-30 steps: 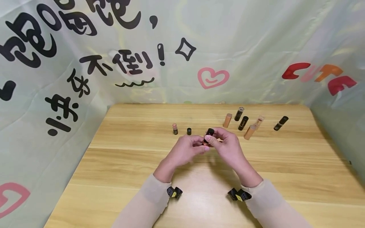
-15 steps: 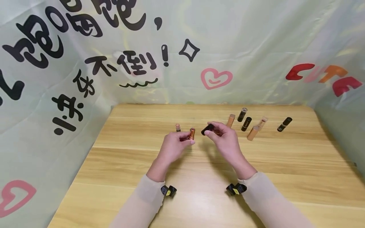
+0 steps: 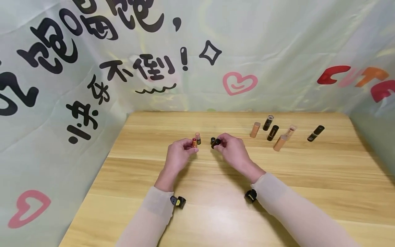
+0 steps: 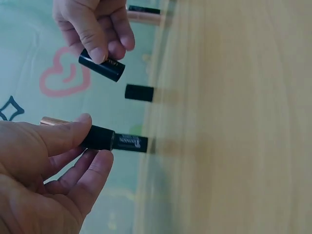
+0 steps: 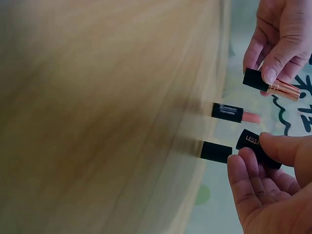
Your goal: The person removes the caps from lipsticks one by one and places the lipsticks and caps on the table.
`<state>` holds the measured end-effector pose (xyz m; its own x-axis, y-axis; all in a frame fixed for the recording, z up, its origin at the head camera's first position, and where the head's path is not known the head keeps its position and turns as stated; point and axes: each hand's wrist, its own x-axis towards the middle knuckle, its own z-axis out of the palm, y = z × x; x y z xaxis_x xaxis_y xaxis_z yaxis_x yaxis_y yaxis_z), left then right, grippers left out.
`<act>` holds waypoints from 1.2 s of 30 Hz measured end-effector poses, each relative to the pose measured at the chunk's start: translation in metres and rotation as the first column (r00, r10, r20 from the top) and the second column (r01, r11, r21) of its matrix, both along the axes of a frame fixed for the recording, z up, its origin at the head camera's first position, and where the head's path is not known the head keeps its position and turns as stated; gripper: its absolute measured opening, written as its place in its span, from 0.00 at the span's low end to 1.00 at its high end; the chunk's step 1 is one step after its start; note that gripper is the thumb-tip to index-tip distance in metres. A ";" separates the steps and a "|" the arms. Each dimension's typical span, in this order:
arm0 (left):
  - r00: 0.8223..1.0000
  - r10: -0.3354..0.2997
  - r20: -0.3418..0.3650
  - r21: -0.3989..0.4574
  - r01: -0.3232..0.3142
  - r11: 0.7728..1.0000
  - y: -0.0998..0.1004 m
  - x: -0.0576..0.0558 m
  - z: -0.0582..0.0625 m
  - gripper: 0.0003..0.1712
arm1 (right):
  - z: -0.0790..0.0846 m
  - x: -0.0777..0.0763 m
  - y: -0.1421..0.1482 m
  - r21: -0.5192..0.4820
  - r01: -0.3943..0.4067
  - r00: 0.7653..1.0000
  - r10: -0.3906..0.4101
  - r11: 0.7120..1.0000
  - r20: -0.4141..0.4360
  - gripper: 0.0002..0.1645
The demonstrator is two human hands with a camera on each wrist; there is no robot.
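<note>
My left hand (image 3: 178,152) pinches an uncapped lipstick (image 5: 256,79) between thumb and fingers, its black base down and shiny copper tube upward. The right hand (image 3: 232,151) grips a black lipstick cap (image 5: 251,142) with pale lettering, tilted. Just behind the left hand, another uncapped lipstick (image 3: 198,138), pink-tipped with a black lettered base, stands upright on the table. A second black cap (image 4: 139,92) stands close behind the cap in my right hand. In the left wrist view the held lipstick overlaps the standing one.
On the wooden table (image 3: 216,219), to the right, stand a rose-gold tube (image 3: 255,130), two black tubes (image 3: 273,133), another rose-gold tube (image 3: 279,143) by a clear-topped one (image 3: 291,131), and a black banded tube (image 3: 316,133). A printed curtain (image 3: 277,41) rises behind the table.
The black cap has come off the copper lipstick. My hands have moved apart, the left carrying the lipstick leftward to the standing pink one, the right bringing the cap near the standing cap.
</note>
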<state>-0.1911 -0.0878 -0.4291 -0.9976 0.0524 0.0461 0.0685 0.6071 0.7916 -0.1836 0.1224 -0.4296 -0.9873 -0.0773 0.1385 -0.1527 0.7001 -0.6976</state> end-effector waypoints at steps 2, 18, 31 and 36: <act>1.000 0.000 0.001 -0.023 0.000 1.000 -0.002 -0.003 -0.003 0.10 | -0.002 -0.003 -0.002 0.038 -0.013 1.000 0.013 0.999 0.000 0.15; 0.995 -0.097 -0.014 -0.146 0.094 0.985 0.007 -0.015 -0.010 0.08 | -0.007 -0.010 -0.017 0.202 -0.065 0.997 0.055 0.977 0.054 0.15; 0.995 -0.088 0.045 -0.210 0.095 0.973 0.008 -0.019 -0.012 0.10 | -0.008 -0.012 -0.020 0.242 -0.091 0.992 0.068 0.966 0.103 0.15; 0.995 -0.091 0.044 -0.215 0.099 0.972 0.008 -0.019 -0.013 0.09 | -0.007 -0.012 -0.021 0.243 -0.091 0.990 0.062 0.966 0.123 0.17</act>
<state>-0.2105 -0.0802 -0.4424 -0.9883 0.1519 -0.0097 0.1100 0.7565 0.6447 -0.1954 0.1019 -0.4368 -0.9853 -0.1709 -0.0072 -0.1423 0.8421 -0.5202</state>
